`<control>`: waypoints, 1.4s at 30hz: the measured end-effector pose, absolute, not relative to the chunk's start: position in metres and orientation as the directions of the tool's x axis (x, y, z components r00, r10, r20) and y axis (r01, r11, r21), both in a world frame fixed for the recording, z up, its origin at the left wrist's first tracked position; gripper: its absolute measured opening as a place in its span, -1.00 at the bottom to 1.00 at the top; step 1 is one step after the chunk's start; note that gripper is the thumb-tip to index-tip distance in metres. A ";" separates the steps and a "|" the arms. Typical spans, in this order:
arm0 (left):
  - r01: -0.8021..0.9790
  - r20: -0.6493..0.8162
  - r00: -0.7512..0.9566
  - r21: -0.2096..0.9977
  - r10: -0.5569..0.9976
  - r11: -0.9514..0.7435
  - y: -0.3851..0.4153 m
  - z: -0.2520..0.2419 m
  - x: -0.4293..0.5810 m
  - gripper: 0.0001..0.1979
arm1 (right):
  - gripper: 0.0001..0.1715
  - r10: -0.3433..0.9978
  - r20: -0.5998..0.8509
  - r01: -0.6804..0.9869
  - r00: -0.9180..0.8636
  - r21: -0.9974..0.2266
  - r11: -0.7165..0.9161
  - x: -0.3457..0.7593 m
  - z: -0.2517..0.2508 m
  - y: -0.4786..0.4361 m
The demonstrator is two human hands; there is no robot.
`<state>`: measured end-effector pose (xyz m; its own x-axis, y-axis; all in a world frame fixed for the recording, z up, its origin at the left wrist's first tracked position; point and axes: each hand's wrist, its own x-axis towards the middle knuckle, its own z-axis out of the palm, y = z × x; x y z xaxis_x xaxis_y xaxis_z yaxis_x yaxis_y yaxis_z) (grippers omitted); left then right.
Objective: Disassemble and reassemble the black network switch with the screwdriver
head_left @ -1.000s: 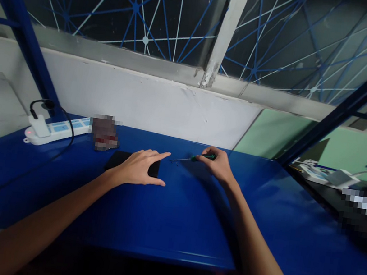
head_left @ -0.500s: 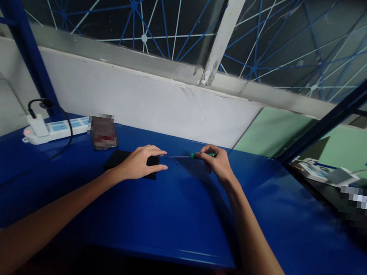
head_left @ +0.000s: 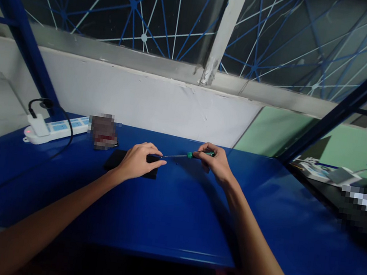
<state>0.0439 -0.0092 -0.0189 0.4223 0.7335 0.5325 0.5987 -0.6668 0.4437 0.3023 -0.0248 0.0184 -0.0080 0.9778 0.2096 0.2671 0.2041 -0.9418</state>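
My right hand (head_left: 214, 162) is closed around the green handle of a screwdriver (head_left: 190, 155). The thin shaft points left, and its tip comes up beside the fingertips of my left hand (head_left: 141, 161). That hand rests over a flat black object (head_left: 115, 160) on the blue table, hiding much of it. Its thumb and fingers are apart, with no held thing visible between them. A tiny dark piece (head_left: 176, 164), too small to name surely, lies on the table just right of the left thumb.
A white power strip (head_left: 58, 131) with a plugged-in adapter stands at the back left, its black cable (head_left: 18, 169) running down the table's left side. Beside it lies a blurred dark item (head_left: 104, 133). Blue metal posts rise at both sides. White devices (head_left: 345, 177) stand far right.
The screwdriver has shifted slightly left with my right hand, bringing its tip closer to the left fingertips. My left hand has moved only a little.
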 end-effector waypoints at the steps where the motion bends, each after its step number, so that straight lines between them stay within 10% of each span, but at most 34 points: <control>1: 0.601 0.538 0.418 0.441 0.732 -0.667 -0.009 -0.019 0.044 -0.72 | -0.75 0.978 0.208 0.268 -0.007 -0.942 0.203 0.302 0.018 -0.025; 18: 0.588 0.624 0.428 0.356 0.653 -0.726 -0.007 -0.019 0.044 -0.90 | -0.74 0.972 0.233 0.273 -0.019 -0.934 0.229 0.301 0.014 -0.023; 42: 0.366 0.470 0.223 0.771 0.854 -0.521 -0.012 -0.004 0.049 -0.89 | -0.71 0.967 0.253 0.217 -0.003 -0.944 0.248 0.300 0.025 -0.030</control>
<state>0.0494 -0.0121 -0.0039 0.2229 0.8538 0.4705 0.3662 -0.5206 0.7713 0.2998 -0.0296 0.0250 -0.0033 0.9675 0.2530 0.2174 0.2476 -0.9441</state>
